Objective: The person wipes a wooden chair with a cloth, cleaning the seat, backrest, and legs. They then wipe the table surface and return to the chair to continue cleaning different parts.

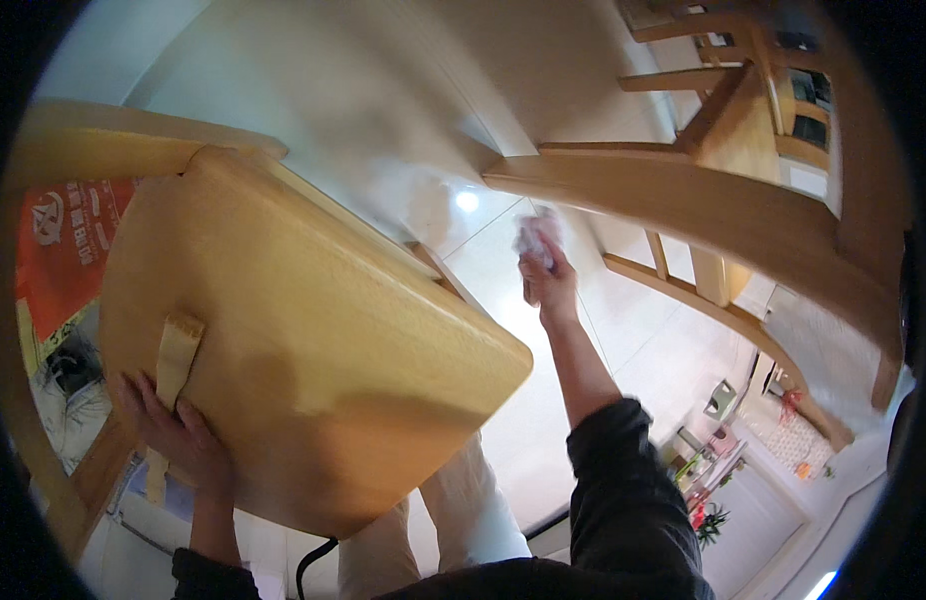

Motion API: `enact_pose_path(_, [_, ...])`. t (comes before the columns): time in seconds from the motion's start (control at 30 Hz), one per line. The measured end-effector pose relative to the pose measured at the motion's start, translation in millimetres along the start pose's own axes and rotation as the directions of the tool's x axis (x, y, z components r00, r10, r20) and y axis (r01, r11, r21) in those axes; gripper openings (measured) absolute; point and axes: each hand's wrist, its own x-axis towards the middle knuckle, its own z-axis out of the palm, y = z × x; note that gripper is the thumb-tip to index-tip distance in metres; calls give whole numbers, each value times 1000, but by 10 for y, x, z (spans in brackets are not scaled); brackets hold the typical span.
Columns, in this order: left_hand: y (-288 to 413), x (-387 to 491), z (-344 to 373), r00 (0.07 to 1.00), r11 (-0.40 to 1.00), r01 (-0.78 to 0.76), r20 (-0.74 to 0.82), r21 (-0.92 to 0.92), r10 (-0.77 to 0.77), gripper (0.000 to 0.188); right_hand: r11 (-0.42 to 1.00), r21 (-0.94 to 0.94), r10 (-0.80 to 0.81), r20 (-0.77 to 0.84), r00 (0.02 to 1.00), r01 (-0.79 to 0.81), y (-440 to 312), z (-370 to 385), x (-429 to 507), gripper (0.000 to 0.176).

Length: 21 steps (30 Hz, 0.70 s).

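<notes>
A broad light-wood seat panel (305, 315) with rounded corners fills the left half, slanting across the picture. A narrow wooden slat (179, 349) stands against it near its left side. My left hand (179, 439) is wrapped around this slat, fingers to one side and thumb to the other. Further right, my right hand (551, 281) reaches out over the tiled floor, apart from the seat. Bunched in its fingers is a crumpled pinkish-white cloth (536, 234), blurred by motion.
A wooden chair (680, 195) stands to the right, its rails crossing the upper right. At far left, a red bag (72, 240) with printed writing lies beside a wooden frame. A dark cable (313, 562) hangs below the seat. Light floor tiles (523, 405) show between the furniture.
</notes>
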Motion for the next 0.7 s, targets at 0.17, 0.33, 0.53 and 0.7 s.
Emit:
enact_pose_path(0.17, [-40, 8, 34, 997, 998, -39, -58, 50, 42, 52, 456, 885, -114, -50, 992, 97, -937, -478, -626, 36])
enact_pose_path(0.33, [-46, 4, 40, 997, 998, -44, -67, 35, 46, 52, 613, 660, -159, -435, 886, 434, -1755, -226, -509, 48])
enact_pose_path(0.53, [17, 33, 20, 1000, 999, -5, -12, 36, 6, 55, 714, 166, -437, -652, 619, 680, -1210, 13, -34, 69])
enact_pose_path(0.7, [-15, -3, 48, 999, 981, 24, -35, -191, -31, 50, 812, -204, -517, -685, 513, 547, -668, 214, 301, 75])
